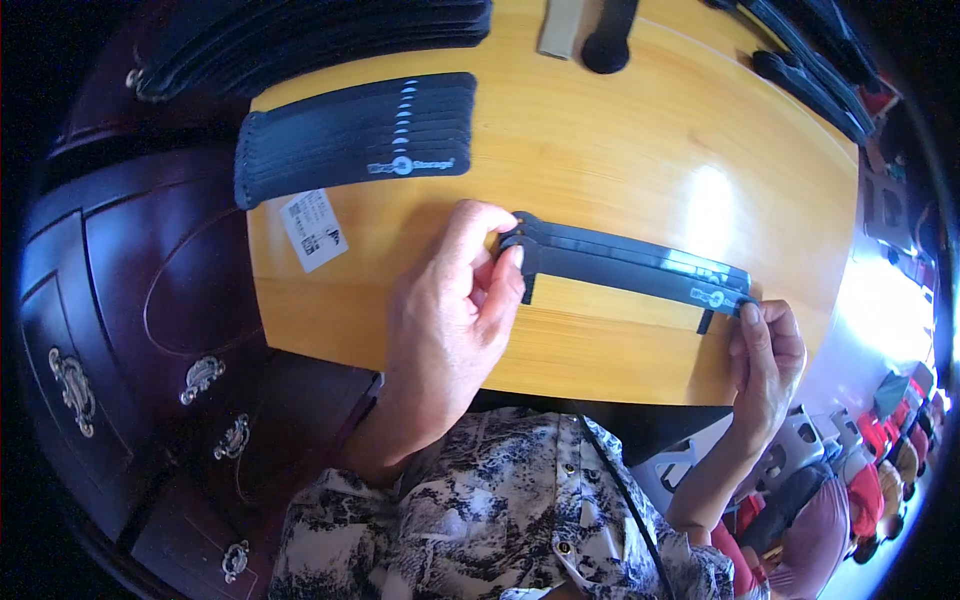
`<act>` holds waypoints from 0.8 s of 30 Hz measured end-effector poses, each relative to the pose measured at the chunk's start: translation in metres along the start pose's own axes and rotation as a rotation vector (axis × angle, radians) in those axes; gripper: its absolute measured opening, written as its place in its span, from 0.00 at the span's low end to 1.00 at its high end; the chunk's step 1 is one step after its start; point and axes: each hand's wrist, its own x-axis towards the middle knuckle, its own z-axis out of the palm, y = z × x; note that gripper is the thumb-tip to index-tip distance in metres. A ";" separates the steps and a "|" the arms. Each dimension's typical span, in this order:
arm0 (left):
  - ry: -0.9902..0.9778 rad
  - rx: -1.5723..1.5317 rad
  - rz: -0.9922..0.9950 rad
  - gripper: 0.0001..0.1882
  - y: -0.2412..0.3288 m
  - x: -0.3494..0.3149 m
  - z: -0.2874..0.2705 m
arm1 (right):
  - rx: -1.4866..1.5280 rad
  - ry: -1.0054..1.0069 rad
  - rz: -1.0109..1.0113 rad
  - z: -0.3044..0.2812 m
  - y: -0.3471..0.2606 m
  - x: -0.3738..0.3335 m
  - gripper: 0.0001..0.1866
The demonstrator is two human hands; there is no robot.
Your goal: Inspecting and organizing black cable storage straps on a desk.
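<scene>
A few flat black straps (pixel 620 262), overlapped lengthwise, stretch between my two hands just over the table. White print shows near their right end. My left hand (pixel 445 305) pinches the rounded left ends between thumb and fingers. At the opposite end my right hand (pixel 768 345) grips the corner of the nearest strap with thumb and forefinger. Short dark strips (pixel 705 320) stick out below the straps near both ends. Beyond my left hand lies a fanned row of similar black straps (pixel 330 140), white marks lined up across it.
The yellow wooden table (pixel 620 355) bears a white label (pixel 313 230), a large black strap stack (pixel 330 45), a beige strip (pixel 560 28), a round-ended black strap (pixel 607 48) and more black straps (pixel 815 85). Dark cabinets (pixel 110 290) stand left; seated people (pixel 820 530) are at right.
</scene>
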 end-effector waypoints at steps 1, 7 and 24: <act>0.013 0.010 -0.007 0.10 0.000 0.000 -0.001 | 0.004 0.005 -0.001 0.001 0.000 0.000 0.07; -0.001 0.028 0.005 0.07 0.004 0.001 -0.003 | 0.019 -0.018 0.021 0.004 -0.002 0.002 0.07; -0.011 0.116 0.010 0.05 0.011 0.001 0.000 | 0.051 -0.008 0.049 0.007 -0.001 0.003 0.07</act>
